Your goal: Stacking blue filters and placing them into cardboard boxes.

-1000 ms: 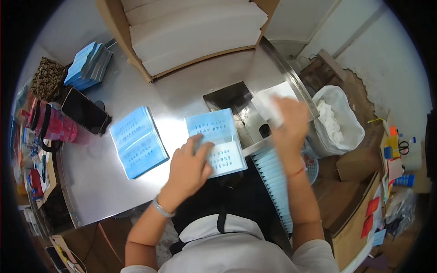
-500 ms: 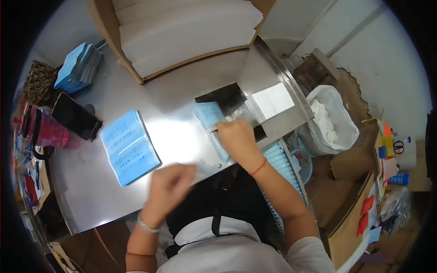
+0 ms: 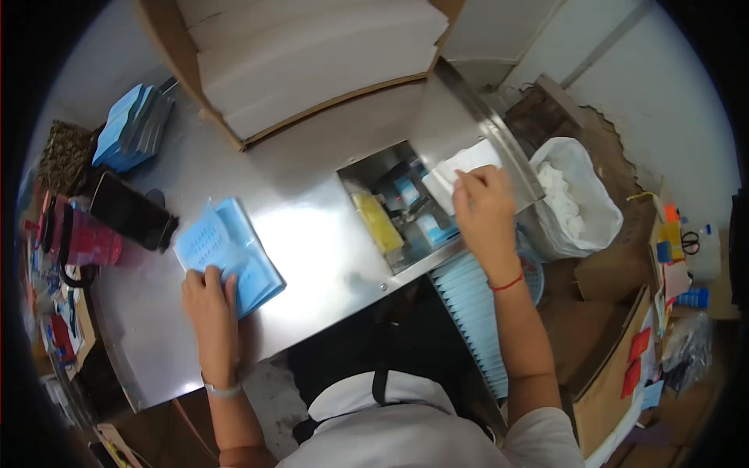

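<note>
My left hand (image 3: pixel 209 300) rests at the near edge of a stack of blue printed plastic packets (image 3: pixel 257 273). Its fingers close on the top packet (image 3: pixel 207 242), which is bent and raised from the stack. My right hand (image 3: pixel 488 214) is over a small pile of white sheets (image 3: pixel 452 173) at the table's right side. Thumb and fingertips pinch at the near edge of these sheets; how many are caught is hidden. Between the hands, a rectangular opening (image 3: pixel 377 173) in the metal table shows a yellow strip (image 3: pixel 378 224) and small blue and white pieces inside.
A cardboard box (image 3: pixel 312 113) of white sheets stands at the back. More blue packets (image 3: pixel 125 129), a phone (image 3: pixel 131 209) and a pink jug (image 3: pixel 90 234) are at left. At right are a lined bin (image 3: pixel 581 210) and a tray of blue packets (image 3: pixel 472 312) below the table edge.
My right hand has moved right from the opening to the white sheets. The blue packet over the opening is no longer visible there. My left hand has moved left onto the blue stack.
</note>
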Tool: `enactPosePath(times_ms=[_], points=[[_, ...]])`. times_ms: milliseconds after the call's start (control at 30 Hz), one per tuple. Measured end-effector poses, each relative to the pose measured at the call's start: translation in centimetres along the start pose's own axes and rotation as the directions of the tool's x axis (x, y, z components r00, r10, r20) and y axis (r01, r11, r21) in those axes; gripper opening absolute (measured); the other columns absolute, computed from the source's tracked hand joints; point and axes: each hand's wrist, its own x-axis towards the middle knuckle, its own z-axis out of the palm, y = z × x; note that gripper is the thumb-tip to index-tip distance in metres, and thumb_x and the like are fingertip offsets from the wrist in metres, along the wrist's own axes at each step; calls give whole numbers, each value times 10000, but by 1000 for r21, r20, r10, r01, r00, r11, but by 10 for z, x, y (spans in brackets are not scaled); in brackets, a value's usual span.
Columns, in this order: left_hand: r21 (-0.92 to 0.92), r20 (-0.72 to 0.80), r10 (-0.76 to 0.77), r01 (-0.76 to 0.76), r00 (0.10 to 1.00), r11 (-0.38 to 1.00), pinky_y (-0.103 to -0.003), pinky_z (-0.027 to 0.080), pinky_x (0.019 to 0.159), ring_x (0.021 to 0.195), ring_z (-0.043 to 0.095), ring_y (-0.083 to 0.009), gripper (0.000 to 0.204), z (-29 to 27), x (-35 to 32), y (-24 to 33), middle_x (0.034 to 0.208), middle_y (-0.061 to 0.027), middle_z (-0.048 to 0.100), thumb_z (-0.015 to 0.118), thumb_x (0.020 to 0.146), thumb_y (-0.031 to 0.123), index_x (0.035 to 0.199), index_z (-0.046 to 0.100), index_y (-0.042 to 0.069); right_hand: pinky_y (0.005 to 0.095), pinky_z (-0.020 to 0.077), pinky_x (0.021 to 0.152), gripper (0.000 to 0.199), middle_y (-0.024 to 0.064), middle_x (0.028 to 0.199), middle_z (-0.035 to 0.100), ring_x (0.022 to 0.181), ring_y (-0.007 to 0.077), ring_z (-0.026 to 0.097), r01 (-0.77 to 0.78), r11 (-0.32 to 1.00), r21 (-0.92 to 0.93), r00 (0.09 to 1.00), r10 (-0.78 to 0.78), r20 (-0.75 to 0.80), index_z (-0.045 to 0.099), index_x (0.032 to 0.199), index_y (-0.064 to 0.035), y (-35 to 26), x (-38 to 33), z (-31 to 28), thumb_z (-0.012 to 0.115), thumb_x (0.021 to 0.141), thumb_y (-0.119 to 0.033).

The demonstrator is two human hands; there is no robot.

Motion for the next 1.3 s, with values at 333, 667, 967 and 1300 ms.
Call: enactPosePath(times_ms=[333, 667, 967, 1300], points=[[-387, 23, 465, -421, 885, 821, -656, 238, 1078, 1354, 305, -520, 306, 41, -22, 133, 1341, -268, 444, 723, 816, 234, 1023, 599, 46, 442, 443, 869, 389, 119, 1077, 611, 995, 333, 548, 174, 983, -55, 985, -174, -4, 680, 1096, -16, 28, 1, -5, 613, 714, 15], [-372, -78, 334, -338, 939, 864, -575, 280, 1032, 1286, 365, -475, 387, 27, -24, 113, 1424, -229, 380, 791, 701, 188, 993, 561, 79, 560, 308, 1098, 240, 143, 1056, 623, 1063, 307, 588, 289, 938, 190, 889, -337, 311, 639, 1056, -38, -97, -40, 34, 577, 828, -85], [-362, 95, 442, -383, 892, 850, -709, 220, 1049, 1389, 228, -543, 436, 22, -16, 116, 1515, -238, 287, 782, 742, 176, 1138, 600, 163, 438, 438, 876, 262, 145, 1010, 610, 914, 318, 556, 65, 997, -37, 995, -68, -73, 652, 1057, 42, -13, -11, 17, 625, 804, -21], [-70, 60, 479, -475, 876, 877, -474, 417, 842, 1032, 558, -345, 580, 18, 9, 131, 1417, -244, 451, 724, 712, 568, 1020, 606, 90, 408, 446, 864, 365, 138, 1018, 578, 991, 335, 524, 66, 992, 109, 980, -85, 182, 635, 1102, 36, 17, 1, -8, 643, 737, 31]])
